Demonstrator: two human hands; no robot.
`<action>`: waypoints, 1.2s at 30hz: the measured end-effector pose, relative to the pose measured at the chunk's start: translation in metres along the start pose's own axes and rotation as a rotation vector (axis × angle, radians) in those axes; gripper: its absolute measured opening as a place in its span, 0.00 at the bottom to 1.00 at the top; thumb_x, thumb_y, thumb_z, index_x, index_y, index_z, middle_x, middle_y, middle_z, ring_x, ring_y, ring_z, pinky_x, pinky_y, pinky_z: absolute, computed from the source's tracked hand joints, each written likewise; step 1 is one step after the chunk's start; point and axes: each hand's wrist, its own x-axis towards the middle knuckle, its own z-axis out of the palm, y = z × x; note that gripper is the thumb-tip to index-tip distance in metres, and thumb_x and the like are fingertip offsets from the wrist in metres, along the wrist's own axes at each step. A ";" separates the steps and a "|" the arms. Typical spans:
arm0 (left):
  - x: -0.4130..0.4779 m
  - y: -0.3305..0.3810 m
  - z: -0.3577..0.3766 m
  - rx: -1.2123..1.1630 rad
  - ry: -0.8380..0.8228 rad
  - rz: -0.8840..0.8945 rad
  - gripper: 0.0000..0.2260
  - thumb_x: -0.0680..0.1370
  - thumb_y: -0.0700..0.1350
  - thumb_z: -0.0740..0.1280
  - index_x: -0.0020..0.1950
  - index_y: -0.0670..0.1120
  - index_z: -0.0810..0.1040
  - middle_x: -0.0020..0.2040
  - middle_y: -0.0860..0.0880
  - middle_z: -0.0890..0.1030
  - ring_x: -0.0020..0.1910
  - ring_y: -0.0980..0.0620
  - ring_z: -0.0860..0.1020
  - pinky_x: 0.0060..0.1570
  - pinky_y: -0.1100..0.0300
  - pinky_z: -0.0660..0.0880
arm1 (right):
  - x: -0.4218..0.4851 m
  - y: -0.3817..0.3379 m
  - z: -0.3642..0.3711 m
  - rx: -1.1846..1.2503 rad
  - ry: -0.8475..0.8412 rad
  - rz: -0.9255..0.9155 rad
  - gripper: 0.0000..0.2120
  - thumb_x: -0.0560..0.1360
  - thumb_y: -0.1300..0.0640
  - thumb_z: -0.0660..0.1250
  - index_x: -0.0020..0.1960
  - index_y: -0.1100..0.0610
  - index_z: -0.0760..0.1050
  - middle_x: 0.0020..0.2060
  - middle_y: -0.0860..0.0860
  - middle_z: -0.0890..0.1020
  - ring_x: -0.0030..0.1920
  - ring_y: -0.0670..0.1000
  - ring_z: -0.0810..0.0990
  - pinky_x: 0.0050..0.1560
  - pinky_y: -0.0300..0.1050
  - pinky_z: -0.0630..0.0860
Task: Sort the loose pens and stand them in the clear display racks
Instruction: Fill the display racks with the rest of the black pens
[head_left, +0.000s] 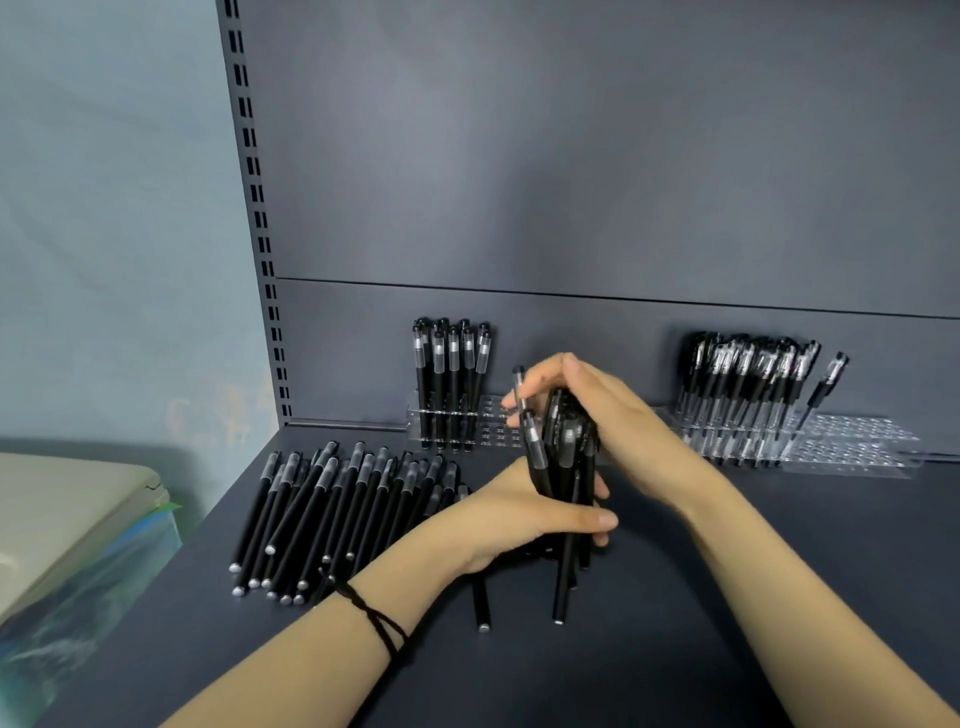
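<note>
Loose pens (337, 514), black-barrelled with frosted clear caps, heaped side by side on the left part of the dark shelf (727, 597), caps toward the back, silver ends toward the front edge. Off the shelf's left edge beside them, a beige lidded box (78, 519) over blue-green plastic. Behind the heap, against the grey back panel (571, 156), the left rack (491, 434) of clear plastic, with a cluster of like pens standing upright in its left holes only. Next, the left hand (519, 514), a black hair tie (374, 618) round its wrist, thumb and fingers wrapped round a bundle (563, 467) of pens held roughly upright above the shelf. One more pen (482, 603) lying on the shelf under that wrist. Above the bundle, the right hand (597, 410), curled over the pen tops, fingertips pinching a single pen (519, 389) at the bundle's left side. Far right, at the back, the right rack (852, 441), also clear, its left half packed with clear-barrelled pens leaning slightly, and one lone pen (826, 384) standing apart just to their right.
</note>
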 end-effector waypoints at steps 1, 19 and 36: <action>0.000 0.001 0.000 -0.001 0.003 -0.005 0.08 0.75 0.36 0.72 0.49 0.46 0.76 0.40 0.45 0.82 0.42 0.53 0.82 0.53 0.62 0.77 | 0.000 0.000 -0.001 0.072 0.011 -0.024 0.18 0.81 0.42 0.49 0.55 0.47 0.75 0.55 0.50 0.82 0.55 0.55 0.81 0.56 0.72 0.73; 0.004 -0.005 0.007 -0.057 0.085 0.157 0.08 0.76 0.36 0.70 0.55 0.40 0.78 0.46 0.46 0.84 0.45 0.51 0.83 0.53 0.60 0.78 | 0.000 -0.003 0.005 0.040 0.260 -0.191 0.25 0.80 0.44 0.52 0.38 0.55 0.80 0.43 0.53 0.84 0.48 0.49 0.82 0.52 0.37 0.74; 0.002 -0.006 0.001 -0.153 0.149 0.080 0.03 0.77 0.37 0.69 0.49 0.44 0.79 0.42 0.48 0.84 0.40 0.51 0.82 0.47 0.58 0.80 | 0.002 0.005 0.002 0.228 0.223 -0.007 0.19 0.77 0.39 0.52 0.66 0.36 0.70 0.57 0.45 0.82 0.60 0.43 0.78 0.62 0.47 0.73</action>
